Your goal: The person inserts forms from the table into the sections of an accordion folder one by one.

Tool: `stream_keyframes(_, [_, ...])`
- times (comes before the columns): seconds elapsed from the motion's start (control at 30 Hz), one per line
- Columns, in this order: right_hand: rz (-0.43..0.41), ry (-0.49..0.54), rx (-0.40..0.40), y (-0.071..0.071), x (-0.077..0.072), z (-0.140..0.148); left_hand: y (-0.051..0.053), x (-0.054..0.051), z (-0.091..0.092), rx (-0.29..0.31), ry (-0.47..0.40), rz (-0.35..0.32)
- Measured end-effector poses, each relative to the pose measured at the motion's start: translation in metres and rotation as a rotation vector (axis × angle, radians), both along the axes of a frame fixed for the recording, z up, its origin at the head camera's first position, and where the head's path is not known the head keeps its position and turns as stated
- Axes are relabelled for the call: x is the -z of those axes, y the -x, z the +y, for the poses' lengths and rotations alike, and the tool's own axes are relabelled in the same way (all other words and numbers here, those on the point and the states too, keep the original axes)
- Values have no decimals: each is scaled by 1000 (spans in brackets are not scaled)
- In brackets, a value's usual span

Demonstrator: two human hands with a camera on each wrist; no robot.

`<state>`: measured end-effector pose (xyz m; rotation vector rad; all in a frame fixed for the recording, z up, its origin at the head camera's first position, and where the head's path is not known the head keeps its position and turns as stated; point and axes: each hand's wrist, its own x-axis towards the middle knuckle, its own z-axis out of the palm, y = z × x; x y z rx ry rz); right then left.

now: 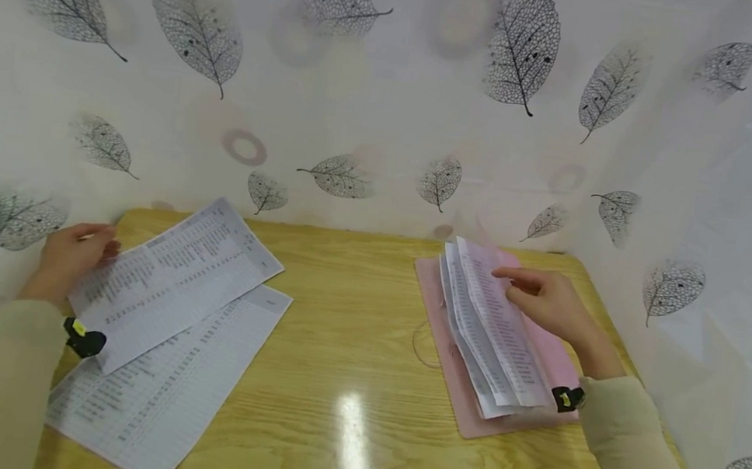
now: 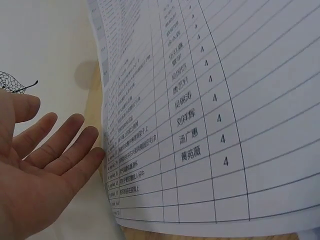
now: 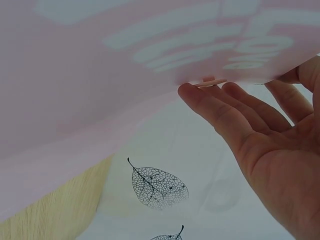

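My left hand [image 1: 79,254] is beside the left edge of a printed sheet [image 1: 180,281], which rests partly over a second printed sheet [image 1: 182,383]. In the left wrist view its fingers [image 2: 82,145] are relaxed, and the little fingertip is at the paper's edge. The right hand [image 1: 547,298] holds the raised edge of a pink folder [image 1: 562,351]. Several printed pages [image 1: 494,327] stand fanned inside the folder. From the right wrist camera, the fingertips [image 3: 189,91] meet the pink cover [image 3: 100,95]; the far side of the grip is hidden.
The wooden table [image 1: 340,300] lies beneath the papers and folder. A thin cord loop [image 1: 417,349] extends from the folder's left side. White leaf-patterned sheeting [image 1: 377,109] surrounds the back and sides. Light glares off the tabletop near the front.
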<state>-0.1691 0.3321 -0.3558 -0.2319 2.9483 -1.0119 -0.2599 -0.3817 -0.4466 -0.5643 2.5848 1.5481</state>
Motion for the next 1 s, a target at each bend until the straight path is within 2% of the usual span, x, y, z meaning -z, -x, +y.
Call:
stream_keyframes(0.27, [1,12,-11,1,0,-2,-5,-1,-4,-36,150,-45])
stream_keyframes(0.37, [3,14,-13,1,0,-3,-5,-3,-3,-25,213,-44])
stream_keyframes(0.47, [5,10,-10,1,1,-3,-4,-3,-4,-2,242,-38])
stream_keyframes(0.63, [4,8,-5,2,2,-4,-1,1,-8,29,214,-14])
stream_keyframes(0.67, [5,7,-4,2,2,-4,-1,2,-9,35,186,-12])
stream_keyframes(0.77, [3,7,-3,3,3,-4,-1,5,-11,68,123,-41])
stream_keyframes(0.87, [6,4,-2,3,4,-5,-1,8,-10,84,65,-99])
stream_keyframes(1.0, [18,-10,-2,4,5,-5,-3,9,-9,137,81,-149])
